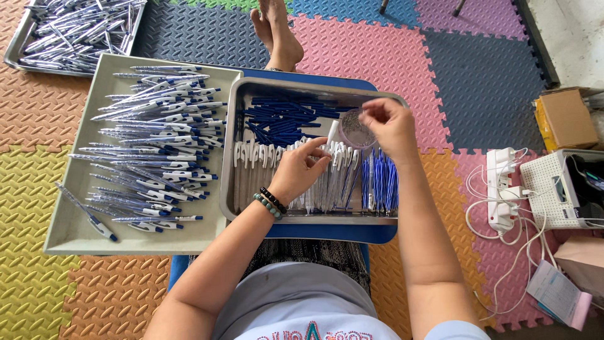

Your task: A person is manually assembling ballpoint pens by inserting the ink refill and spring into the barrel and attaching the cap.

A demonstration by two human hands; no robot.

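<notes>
Over a steel tray [229, 151] on a blue surface [327, 232], the left hand [301, 169] pinches a white pen barrel [331, 133] in its fingers, while the right hand [389, 126] closes its fingertips above a small clear dish [353, 130] of tiny parts. Dark blue pen pieces [283, 118] lie at the tray's far end; assembled pens [154, 135] fill a beige tray [75, 230] left of it.
</notes>
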